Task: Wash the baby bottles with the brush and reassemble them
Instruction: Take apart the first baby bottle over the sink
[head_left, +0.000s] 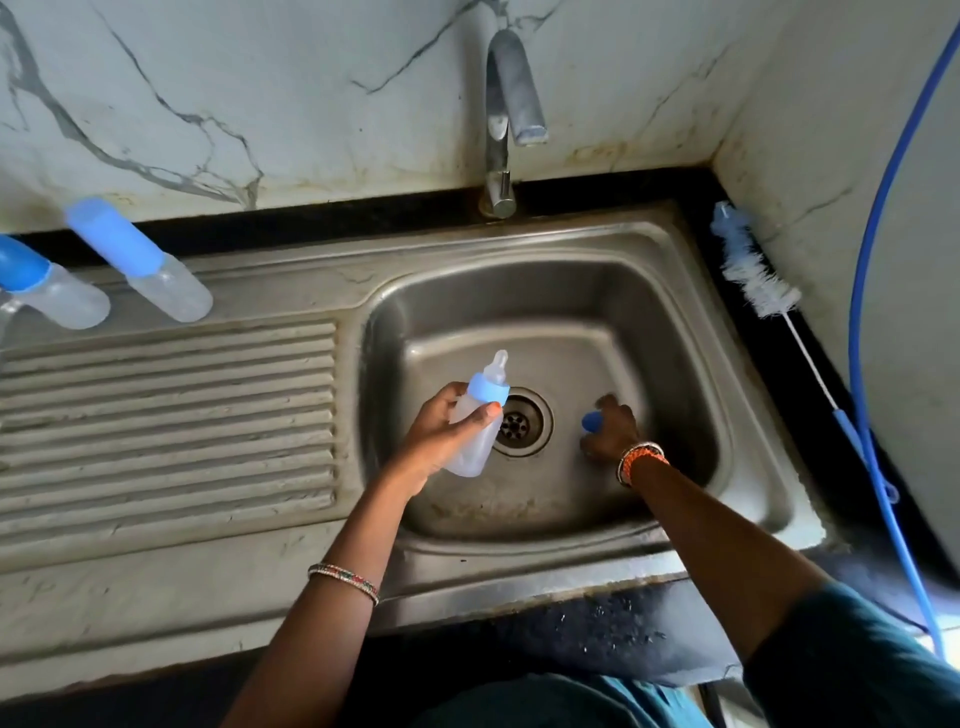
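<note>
- Landmark for all positions: the drain (517, 423) at the bottom of the steel sink (727, 395).
- Left hand (441, 434) grips a translucent baby bottle (475, 431) round its body, fingers and thumb curled on it. The bottle hangs just left of the drain and above it, with its pale blue collar and clear teat pointing up and away from the person.
- Right hand (610, 431) is low in the basin, just right of the drain, fingers curled round a small blue piece (590, 422). It looks like a cap, but it is motion-blurred and I cannot tell for certain.
- Judgement on step: an early stage, taking this bottle apart or collecting its parts. No water shows at the tap (506, 119) behind the drain.
- Next move probably calls for the brush (753, 270), which lies on the dark counter well right of the drain and behind it, untouched. The right hand would first have to set the blue piece down.
- Two more bottles (143, 260) with blue caps on lie far left of the drain, at the back of the ribbed draining board (166, 415).
- Materials: the bottle is soft-looking frosted plastic, likely slippery when wet. The brush has white and blue bristles on a thin wire stem with a blue handle. The sink is dull, stained steel.
</note>
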